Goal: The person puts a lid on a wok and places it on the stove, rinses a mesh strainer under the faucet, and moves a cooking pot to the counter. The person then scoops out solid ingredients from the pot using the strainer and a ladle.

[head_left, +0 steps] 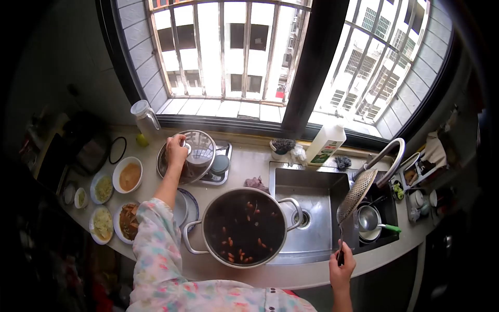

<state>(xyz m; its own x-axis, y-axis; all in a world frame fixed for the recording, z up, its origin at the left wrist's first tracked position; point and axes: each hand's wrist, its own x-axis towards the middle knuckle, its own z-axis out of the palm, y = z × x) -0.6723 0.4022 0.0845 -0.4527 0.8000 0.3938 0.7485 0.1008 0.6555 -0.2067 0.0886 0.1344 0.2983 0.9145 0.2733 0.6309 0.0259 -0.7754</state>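
Note:
My left hand [178, 151] is closed around the knob of a round glass lid [201, 151] with a metal rim, at the back of the counter. In my right hand [342, 266] is the dark handle of a skimmer [356, 196], its perforated metal bowl raised over the right side of the sink. Between my hands stands a large two-handled steel pot [286, 229]. Dark liquid [244, 221] fills much of it, with small reddish-brown pieces floating on top. A white bowl [180, 209] and a blue-rimmed plate sit beside the pot, partly hidden by my left sleeve.
Several dishes of food, including a bowl of orange liquid [130, 176], line the left counter. At the right is a steel sink [306, 192] with a curved faucet [399, 156] and a saucepan [368, 218]. A white bottle [327, 143] and a jug [144, 117] stand near the barred window.

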